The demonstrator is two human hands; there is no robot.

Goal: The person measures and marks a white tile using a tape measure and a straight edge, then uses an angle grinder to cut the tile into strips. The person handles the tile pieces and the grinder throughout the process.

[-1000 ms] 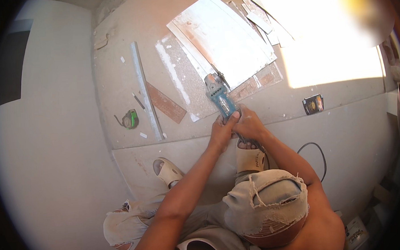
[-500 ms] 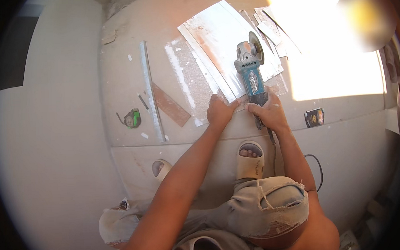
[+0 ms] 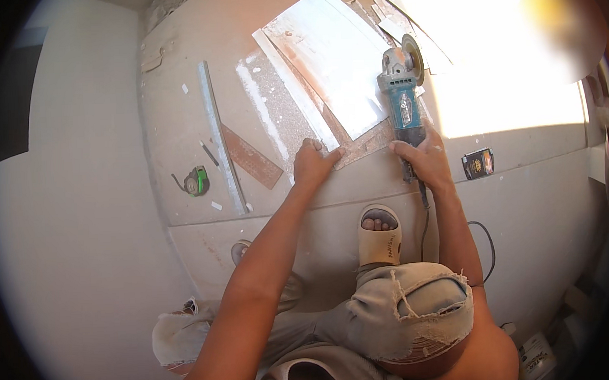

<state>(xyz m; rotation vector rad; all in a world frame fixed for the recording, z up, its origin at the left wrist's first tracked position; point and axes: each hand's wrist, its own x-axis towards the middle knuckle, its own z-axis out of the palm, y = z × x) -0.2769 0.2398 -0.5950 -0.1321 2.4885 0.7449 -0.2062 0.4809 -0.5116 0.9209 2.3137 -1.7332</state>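
Observation:
My right hand (image 3: 425, 159) is wrapped round the rear of a blue and grey angle grinder (image 3: 405, 104). Its disc (image 3: 414, 57) stands on edge at the far end, right of a white tile (image 3: 336, 56). My left hand (image 3: 315, 164) grips the near end of a narrow white tile strip (image 3: 293, 87), fingers at its left side and thumb at its right. A wedge-shaped gap, wider at the near end, lies between strip and tile. Beneath both lies a speckled board (image 3: 272, 110), dusted white in places.
Left of the board lie a metal bar (image 3: 219, 132), a brown strip (image 3: 252, 157), a pencil (image 3: 209, 153) and a green tape measure (image 3: 196, 182). Thin offcuts (image 3: 394, 28) lie at the far right. A small dark packet (image 3: 478, 164) is at right; the grinder's cord (image 3: 425, 233) trails past my sandalled foot (image 3: 380, 235).
The strip's near end has swung left with my left hand, opening a gap from the tile. My right hand has carried the grinder right, off the tile.

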